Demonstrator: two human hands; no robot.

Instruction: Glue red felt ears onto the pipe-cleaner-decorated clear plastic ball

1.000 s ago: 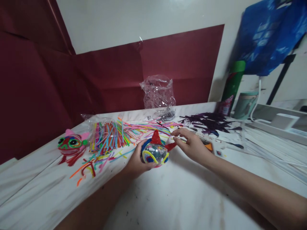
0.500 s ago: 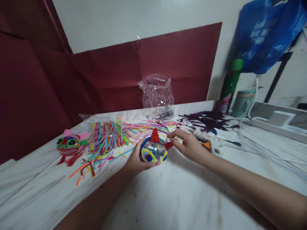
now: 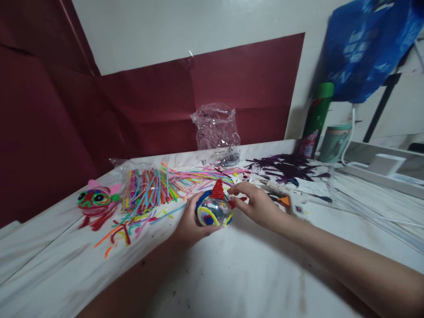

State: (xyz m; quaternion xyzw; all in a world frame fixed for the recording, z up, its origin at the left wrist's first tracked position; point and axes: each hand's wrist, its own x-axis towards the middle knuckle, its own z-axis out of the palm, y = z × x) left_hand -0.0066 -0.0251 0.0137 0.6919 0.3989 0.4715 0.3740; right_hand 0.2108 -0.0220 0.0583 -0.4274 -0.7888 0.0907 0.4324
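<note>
Just below the middle of the frame, our left hand wraps around a clear ball from its left side, fingers curled under and behind it, so the ball sits held just above the white table. Yellow and blue pipe-cleaner loops run across the ball's front, and a red cone stands upright on its top. Our right hand comes in from the right edge of the frame, thumb and forefinger pinched shut on a small red piece that touches the ball's right side. Behind the ball, toward the centre left, lies a pile of colourful pipe cleaners, partly in a plastic wrapper, with loose bits scattered in front of it. Farther left on the table sits a pink and red pipe-cleaner figure with big ringed eyes. A crumpled clear bag stands at the back against the maroon paper, dark purple scraps spread to its right, and a green can stands upright near the upper right.
</note>
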